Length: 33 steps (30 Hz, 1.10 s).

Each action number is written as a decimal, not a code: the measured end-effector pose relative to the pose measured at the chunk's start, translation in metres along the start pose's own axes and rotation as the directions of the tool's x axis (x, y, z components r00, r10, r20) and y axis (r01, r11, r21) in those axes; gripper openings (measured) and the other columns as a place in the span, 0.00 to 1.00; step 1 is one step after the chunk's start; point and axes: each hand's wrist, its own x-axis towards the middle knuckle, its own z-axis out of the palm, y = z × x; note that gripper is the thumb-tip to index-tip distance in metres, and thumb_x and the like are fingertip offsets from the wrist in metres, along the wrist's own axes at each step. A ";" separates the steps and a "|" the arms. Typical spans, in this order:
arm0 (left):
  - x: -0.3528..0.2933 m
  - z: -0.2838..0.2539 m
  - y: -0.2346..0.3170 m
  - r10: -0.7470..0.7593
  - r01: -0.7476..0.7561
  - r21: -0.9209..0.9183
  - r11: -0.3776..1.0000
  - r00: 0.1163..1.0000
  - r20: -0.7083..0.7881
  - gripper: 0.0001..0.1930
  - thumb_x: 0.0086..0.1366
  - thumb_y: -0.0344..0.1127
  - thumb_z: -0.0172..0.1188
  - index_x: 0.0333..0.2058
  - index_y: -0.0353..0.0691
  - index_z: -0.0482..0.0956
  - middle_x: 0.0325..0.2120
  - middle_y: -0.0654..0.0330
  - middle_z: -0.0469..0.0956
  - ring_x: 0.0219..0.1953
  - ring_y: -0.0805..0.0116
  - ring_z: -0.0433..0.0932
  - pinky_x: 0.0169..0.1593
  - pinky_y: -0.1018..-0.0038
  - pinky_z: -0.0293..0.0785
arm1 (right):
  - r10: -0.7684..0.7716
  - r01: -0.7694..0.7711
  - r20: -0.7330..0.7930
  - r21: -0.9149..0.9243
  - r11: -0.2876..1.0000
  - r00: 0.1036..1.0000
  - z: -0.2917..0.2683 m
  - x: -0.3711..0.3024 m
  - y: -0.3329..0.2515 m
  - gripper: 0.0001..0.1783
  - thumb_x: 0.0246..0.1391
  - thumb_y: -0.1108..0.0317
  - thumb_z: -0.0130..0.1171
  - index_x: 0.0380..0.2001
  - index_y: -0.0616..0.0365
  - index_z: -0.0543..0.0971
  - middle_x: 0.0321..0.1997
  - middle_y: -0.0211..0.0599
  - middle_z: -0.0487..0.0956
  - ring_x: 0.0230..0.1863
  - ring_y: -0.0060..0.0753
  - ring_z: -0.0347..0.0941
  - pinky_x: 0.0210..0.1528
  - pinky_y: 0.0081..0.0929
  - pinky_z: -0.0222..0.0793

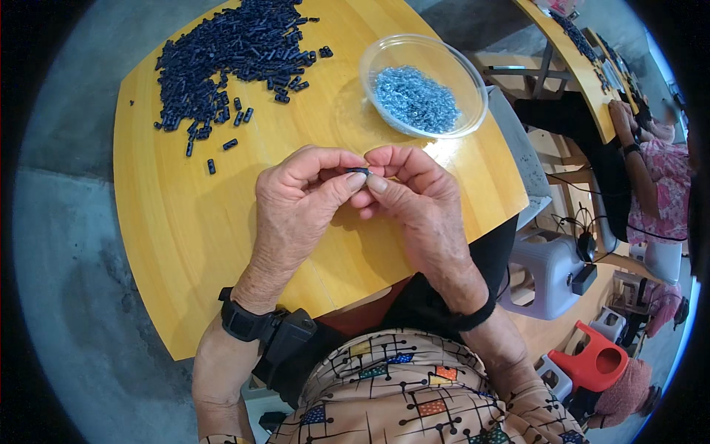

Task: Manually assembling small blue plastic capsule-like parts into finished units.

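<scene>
Over the near half of the wooden table, my two hands meet at the fingertips. Thumb and fingers of my left hand [296, 196] pinch a small dark plastic piece [358, 170], only partly visible. My right hand [421, 200] is closed in a pinch at the piece's right end; whatever lies between its fingertips is too small and covered to make out. Beyond my hands, to the right, a clear plastic bowl [370, 92] holds many small shiny pieces [418, 100], bluish and translucent or metallic. A big heap of similar dark plastic pieces [237, 55] covers the far left.
Several loose dark pieces [211, 166] lie between the heap and my left hand. Right of the yellow table [170, 244] stand a grey box [521, 155], a white stool [543, 270] and a red stool [592, 359]. Another person [651, 177] sits at a second table [573, 59].
</scene>
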 end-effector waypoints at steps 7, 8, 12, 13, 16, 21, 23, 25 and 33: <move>0.000 0.002 0.000 -0.003 -0.005 0.127 0.992 0.998 0.065 0.07 0.59 0.22 0.60 0.37 0.31 0.79 0.32 0.62 0.78 0.33 0.77 0.77 0.38 0.82 0.75 | -0.103 0.137 0.121 -0.323 0.937 0.987 -0.014 0.004 -0.010 0.14 0.55 0.80 0.53 0.46 0.68 0.68 0.30 0.34 0.75 0.30 0.22 0.76 0.32 0.17 0.73; 0.000 0.002 0.001 -0.001 -0.010 0.167 0.986 0.998 0.068 0.06 0.58 0.22 0.60 0.36 0.31 0.79 0.32 0.62 0.78 0.33 0.77 0.77 0.38 0.82 0.76 | -0.101 0.135 0.122 -0.322 0.937 0.987 -0.016 0.005 -0.011 0.14 0.55 0.80 0.53 0.46 0.68 0.68 0.30 0.34 0.75 0.30 0.22 0.76 0.32 0.17 0.73; 0.000 0.000 0.004 0.062 -0.101 0.317 0.943 0.990 0.130 0.07 0.56 0.20 0.60 0.35 0.32 0.80 0.31 0.62 0.78 0.34 0.75 0.77 0.38 0.81 0.75 | -0.091 0.203 0.221 -0.563 0.801 0.971 -0.020 0.006 -0.021 0.16 0.53 0.81 0.53 0.46 0.66 0.67 0.27 0.35 0.75 0.28 0.22 0.76 0.31 0.19 0.71; 0.000 0.000 0.004 0.060 -0.099 0.318 0.943 0.990 0.130 0.07 0.56 0.20 0.60 0.35 0.32 0.80 0.31 0.62 0.78 0.34 0.75 0.77 0.38 0.81 0.75 | -0.077 0.216 0.252 -0.593 0.775 0.965 -0.021 0.007 -0.022 0.16 0.53 0.81 0.53 0.46 0.65 0.67 0.26 0.35 0.75 0.27 0.23 0.76 0.31 0.20 0.71; 0.002 0.000 0.004 0.090 -0.143 0.320 0.937 0.980 0.175 0.08 0.54 0.19 0.61 0.34 0.32 0.80 0.31 0.61 0.78 0.34 0.74 0.77 0.38 0.80 0.75 | -0.050 0.235 0.304 -0.611 0.756 0.951 -0.025 0.008 -0.025 0.16 0.53 0.81 0.53 0.46 0.65 0.66 0.26 0.36 0.76 0.27 0.24 0.76 0.30 0.21 0.70; 0.005 0.001 0.003 0.186 -0.277 0.310 0.910 0.938 0.292 0.07 0.53 0.20 0.62 0.33 0.34 0.80 0.29 0.58 0.78 0.33 0.70 0.77 0.37 0.77 0.74 | 0.065 0.166 0.317 -0.649 0.742 0.946 -0.027 0.005 -0.035 0.17 0.52 0.80 0.53 0.46 0.65 0.66 0.26 0.38 0.77 0.26 0.25 0.76 0.29 0.22 0.70; 0.005 0.001 0.004 0.196 -0.299 0.328 0.896 0.930 0.312 0.07 0.53 0.21 0.62 0.32 0.34 0.80 0.29 0.58 0.78 0.33 0.70 0.77 0.37 0.77 0.74 | 0.093 0.149 0.321 -0.654 0.742 0.943 -0.029 0.006 -0.036 0.18 0.52 0.80 0.54 0.47 0.65 0.66 0.26 0.38 0.77 0.26 0.25 0.76 0.29 0.22 0.70; 0.004 -0.001 0.003 0.204 -0.319 0.350 0.881 0.922 0.329 0.07 0.53 0.21 0.62 0.32 0.35 0.80 0.29 0.58 0.78 0.33 0.69 0.78 0.37 0.78 0.74 | 0.121 0.178 0.377 -0.666 0.724 0.918 -0.031 0.007 -0.035 0.18 0.52 0.80 0.54 0.47 0.65 0.65 0.26 0.38 0.77 0.25 0.25 0.75 0.29 0.21 0.69; 0.001 0.000 0.009 0.042 -0.112 0.210 0.971 0.949 0.312 0.06 0.55 0.22 0.62 0.33 0.33 0.80 0.28 0.60 0.78 0.31 0.73 0.78 0.35 0.79 0.75 | 0.169 0.025 0.328 -0.514 0.858 0.930 -0.033 0.000 -0.038 0.20 0.56 0.77 0.52 0.52 0.64 0.64 0.28 0.31 0.73 0.26 0.18 0.71 0.31 0.17 0.67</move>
